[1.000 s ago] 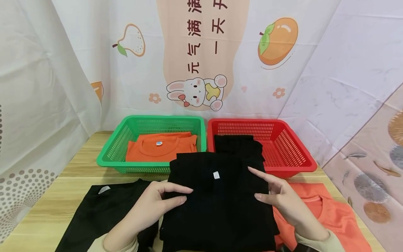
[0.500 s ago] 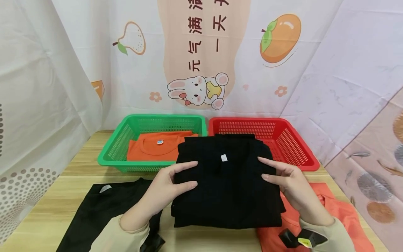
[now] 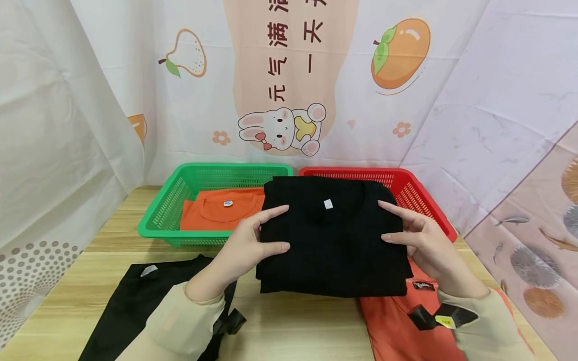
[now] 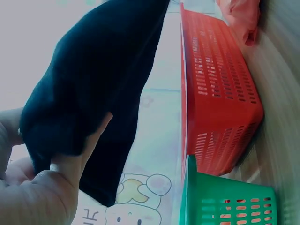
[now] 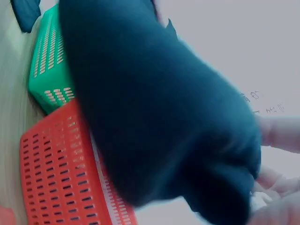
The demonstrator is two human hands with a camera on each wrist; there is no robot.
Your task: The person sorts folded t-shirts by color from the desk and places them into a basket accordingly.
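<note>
A folded black T-shirt (image 3: 334,240) with a small white neck label is held up between both hands in the head view. My left hand (image 3: 253,240) grips its left edge, thumb and forefinger on top and other fingers underneath, as the left wrist view shows. On the opposite edge my right hand (image 3: 420,240) holds it the same way. The shirt hangs above the table, in front of the red basket (image 3: 420,200) and overlapping it in view. Beside that stands the green basket (image 3: 158,215), with a folded orange T-shirt (image 3: 221,208) inside.
Another black T-shirt (image 3: 149,301) lies on the wooden table (image 3: 289,331) at the left. A coral-orange T-shirt (image 3: 406,326) lies at the right, partly under the right arm. A printed white curtain (image 3: 194,110) hangs behind the baskets.
Both hands have lifted the folded black T-shirt off the near part of the table and carried it forward, slightly to the right, towards the red basket. It now covers the black clothing seen there earlier.
</note>
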